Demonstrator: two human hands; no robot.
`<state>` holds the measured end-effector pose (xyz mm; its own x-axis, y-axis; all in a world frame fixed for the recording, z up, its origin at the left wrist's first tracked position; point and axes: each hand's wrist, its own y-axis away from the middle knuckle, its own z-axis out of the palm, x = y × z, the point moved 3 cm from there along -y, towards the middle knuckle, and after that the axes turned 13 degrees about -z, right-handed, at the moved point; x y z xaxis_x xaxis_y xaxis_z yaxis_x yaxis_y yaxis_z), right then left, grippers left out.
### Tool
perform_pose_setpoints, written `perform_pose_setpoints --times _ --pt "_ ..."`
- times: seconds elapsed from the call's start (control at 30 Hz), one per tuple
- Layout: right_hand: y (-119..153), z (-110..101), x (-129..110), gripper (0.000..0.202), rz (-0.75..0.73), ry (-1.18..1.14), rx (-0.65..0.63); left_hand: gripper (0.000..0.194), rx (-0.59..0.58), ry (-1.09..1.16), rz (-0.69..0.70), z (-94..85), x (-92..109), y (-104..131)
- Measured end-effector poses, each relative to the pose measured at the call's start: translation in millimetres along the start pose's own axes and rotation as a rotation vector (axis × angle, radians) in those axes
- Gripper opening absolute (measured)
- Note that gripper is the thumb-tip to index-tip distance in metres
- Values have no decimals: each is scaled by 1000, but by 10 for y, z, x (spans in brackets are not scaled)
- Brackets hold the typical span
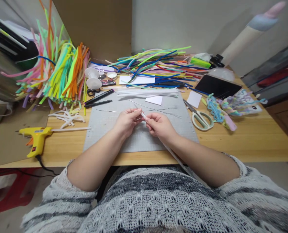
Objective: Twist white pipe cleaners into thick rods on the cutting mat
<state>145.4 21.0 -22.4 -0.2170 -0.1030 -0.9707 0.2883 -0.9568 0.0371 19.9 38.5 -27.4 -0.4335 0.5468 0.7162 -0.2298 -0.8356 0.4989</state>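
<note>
Over the grey cutting mat (97, 136) my two hands meet, both closed on one white pipe cleaner (143, 114). My left hand (127, 122) pinches its upper end between thumb and forefinger. Just to the right, my right hand (160, 127) grips it lower down, and a pale length trails from under that hand toward my lap. Most of the piece is hidden by my fingers. Thin wires (158, 110) lie on the mat behind my hands. Beyond them is a bundle of white pipe cleaners (146, 93), with a white paper square (154, 100) beside it.
A yellow glue gun (38, 137) and white pipe cleaner pieces (67, 118) lie left. Black markers (99, 97) rest by the mat. Scissors (202, 119), a phone (218, 85) and twisted pastel pipe cleaners (216, 110) are right. Colourful pipe cleaners (156, 66) pile up behind.
</note>
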Motion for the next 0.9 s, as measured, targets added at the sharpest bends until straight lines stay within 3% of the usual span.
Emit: perform_pose_setpoints --times 0.2,0.33,0.4,0.57,0.7,0.9 --pt "-47 -34 -50 26 -20 -18 -93 30 122 -172 158 -10 14 -8" --pt "-48 -88 -128 25 -17 -36 -90 20 129 -402 309 11 100 34" --pt "-34 -99 -161 24 -7 -54 -96 15 147 -533 428 19 161 74" --pt "-3 -102 -178 25 3 -85 -132 11 252 -921 882 47 290 198" --pt "13 -107 -186 23 16 -74 -159 8 188 -1024 1090 55 358 249" --pt "101 -70 -308 17 61 49 -203 10 -37 -1173 1012 68 478 279"
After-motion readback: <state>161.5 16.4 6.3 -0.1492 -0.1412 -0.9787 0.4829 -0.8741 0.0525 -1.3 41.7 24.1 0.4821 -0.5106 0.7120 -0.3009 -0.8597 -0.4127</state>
